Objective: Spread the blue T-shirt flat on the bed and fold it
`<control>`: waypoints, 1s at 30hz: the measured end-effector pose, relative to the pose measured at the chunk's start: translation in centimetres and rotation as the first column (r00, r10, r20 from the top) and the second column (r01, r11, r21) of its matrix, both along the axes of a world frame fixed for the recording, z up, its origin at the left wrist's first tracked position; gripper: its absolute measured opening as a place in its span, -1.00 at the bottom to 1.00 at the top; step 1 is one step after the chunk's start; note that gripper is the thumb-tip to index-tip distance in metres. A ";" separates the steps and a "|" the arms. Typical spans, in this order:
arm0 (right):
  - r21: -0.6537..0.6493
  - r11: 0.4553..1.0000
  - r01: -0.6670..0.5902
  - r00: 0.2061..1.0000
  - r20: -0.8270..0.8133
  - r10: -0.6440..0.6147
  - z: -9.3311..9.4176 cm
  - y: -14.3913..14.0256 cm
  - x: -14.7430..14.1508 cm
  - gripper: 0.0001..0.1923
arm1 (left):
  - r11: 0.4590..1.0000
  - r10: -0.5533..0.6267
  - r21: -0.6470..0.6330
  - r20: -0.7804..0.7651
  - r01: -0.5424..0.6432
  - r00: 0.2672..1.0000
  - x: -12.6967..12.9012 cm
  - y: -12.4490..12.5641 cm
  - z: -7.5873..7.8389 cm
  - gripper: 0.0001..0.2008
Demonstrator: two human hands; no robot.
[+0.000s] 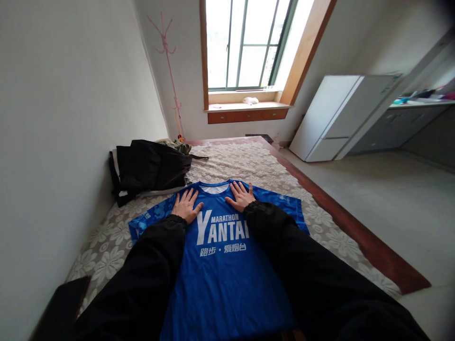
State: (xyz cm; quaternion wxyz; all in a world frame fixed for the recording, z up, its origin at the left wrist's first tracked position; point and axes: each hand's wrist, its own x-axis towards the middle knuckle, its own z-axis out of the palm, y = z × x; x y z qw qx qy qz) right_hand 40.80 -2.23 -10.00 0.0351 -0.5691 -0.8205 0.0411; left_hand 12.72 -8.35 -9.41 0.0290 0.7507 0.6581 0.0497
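A blue short-sleeved T-shirt with white "Marathon Yantai" lettering lies spread out, front side up, its collar pointing away from me. My left hand rests flat on the shirt just left of the collar, fingers spread. On the other side of the neckline, my right hand presses flat near the right shoulder, fingers also apart. Both sleeves stretch outward to the sides. My black jacket sleeves cover parts of the shirt's sides, and its lower hem is not clearly visible.
Under the shirt is a floral cloth on a wood-edged surface. Folded black clothes lie by the left wall. A pink coat stand rises behind. To the right stand a white fridge and a grey counter.
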 end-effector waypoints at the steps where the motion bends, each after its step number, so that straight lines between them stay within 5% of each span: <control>1: -0.003 1.000 -0.025 1.000 -0.004 0.025 0.3 0.0 0.1 -0.07 | 1.000 -0.002 0.003 0.000 0.002 1.000 0.0 0.0 0.0 -0.32; 6: 0.002 0.987 -0.158 0.987 -0.041 0.158 1.5 -1.3 0.9 -0.09 | 1.000 -0.013 0.025 0.022 0.013 1.000 -0.3 0.1 -0.2 -0.32; 11: -0.048 0.957 -0.286 0.958 -0.046 0.284 0.6 -5.9 1.0 -0.11 | 0.999 -0.021 0.025 0.031 0.020 0.999 -0.3 0.2 -0.4 -0.33; 15: -0.016 0.954 -0.299 0.953 -0.060 0.297 0.0 -8.2 0.7 -0.12 | 0.999 -0.023 0.032 0.049 0.022 0.999 -0.2 0.0 -0.3 -0.33; 22: -0.045 0.954 -0.296 0.954 -0.062 0.293 0.6 -8.0 0.7 -0.13 | 0.988 -0.081 0.149 0.223 0.049 0.971 -0.1 -0.4 0.3 -0.50; 26: -0.049 0.951 -0.305 0.949 -0.092 0.300 0.8 -8.1 0.9 -0.13 | 0.967 -0.107 0.256 0.434 -0.008 0.895 0.4 -0.8 1.9 -0.74; 30: 0.010 0.948 -0.320 0.934 -0.167 0.317 0.8 -8.2 1.1 -0.19 | 0.923 -0.106 0.358 0.589 -0.142 0.801 0.3 -2.5 5.1 -0.58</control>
